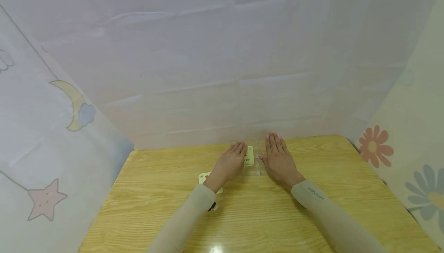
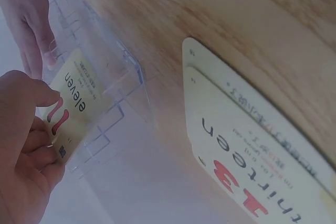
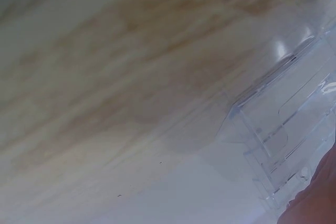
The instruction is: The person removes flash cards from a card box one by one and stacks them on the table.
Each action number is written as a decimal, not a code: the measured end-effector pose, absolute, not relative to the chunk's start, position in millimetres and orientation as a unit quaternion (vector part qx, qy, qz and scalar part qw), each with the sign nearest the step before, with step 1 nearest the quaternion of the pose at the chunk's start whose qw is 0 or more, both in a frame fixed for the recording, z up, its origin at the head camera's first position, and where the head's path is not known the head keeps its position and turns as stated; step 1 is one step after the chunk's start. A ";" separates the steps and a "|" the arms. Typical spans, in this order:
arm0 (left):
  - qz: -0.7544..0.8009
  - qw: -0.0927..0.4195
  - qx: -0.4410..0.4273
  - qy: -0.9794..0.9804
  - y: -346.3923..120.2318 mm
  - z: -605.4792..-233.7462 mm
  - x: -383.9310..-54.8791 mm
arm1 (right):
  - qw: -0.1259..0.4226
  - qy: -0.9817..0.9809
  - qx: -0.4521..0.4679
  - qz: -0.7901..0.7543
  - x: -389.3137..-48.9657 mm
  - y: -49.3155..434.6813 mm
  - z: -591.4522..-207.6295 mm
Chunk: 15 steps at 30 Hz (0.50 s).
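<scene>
My left hand [image 1: 229, 165] pinches a pale yellow number card [image 2: 73, 98] between thumb and fingers. The left wrist view shows the word "eleven" and a red 11 on it. The card stands tilted at a clear plastic rack [image 1: 257, 170] with several slots, at the table's far side. Straight fingers of my right hand [image 1: 280, 164] lie along the rack's right side, thumb toward its middle. Left of the rack lies a "thirteen" card [image 2: 236, 166] on top of another card [image 2: 262, 111], both partly under my left wrist in the head view.
The wood-grain table [image 1: 333, 214] ends at a pale cloth wall [image 1: 222, 102] just behind the rack. Side cloths with a moon [image 1: 71, 100] on the left and flowers [image 1: 376, 147] on the right flank it. A small dark item [image 1: 212, 206] shows beside the left sleeve.
</scene>
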<state>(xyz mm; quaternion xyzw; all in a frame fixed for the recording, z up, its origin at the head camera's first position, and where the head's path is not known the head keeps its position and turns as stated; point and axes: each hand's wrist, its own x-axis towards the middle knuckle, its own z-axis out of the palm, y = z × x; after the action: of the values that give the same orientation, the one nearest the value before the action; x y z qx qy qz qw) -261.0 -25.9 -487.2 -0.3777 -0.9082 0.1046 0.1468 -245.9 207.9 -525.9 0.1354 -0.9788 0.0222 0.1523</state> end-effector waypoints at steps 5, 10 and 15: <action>0.104 0.156 -0.379 -0.906 -25.5 -489.1 -259.1 | 0.156 -0.978 0.135 0.023 -245.4 208.1 -526.3; 0.103 0.158 -0.381 -0.905 -25.0 -491.8 -257.9 | 0.165 -0.976 0.138 0.022 -244.3 208.9 -527.1; 0.103 0.164 -0.384 -0.903 -25.3 -494.7 -257.9 | 0.165 -0.976 0.140 0.020 -244.0 208.6 -526.5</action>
<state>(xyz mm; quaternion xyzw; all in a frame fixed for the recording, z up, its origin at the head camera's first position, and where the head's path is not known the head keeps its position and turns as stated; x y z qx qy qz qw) -257.9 -25.3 -494.7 -0.3840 -0.9028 0.1034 0.1638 -244.0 208.6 -526.5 0.1396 -0.9762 0.0202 0.1648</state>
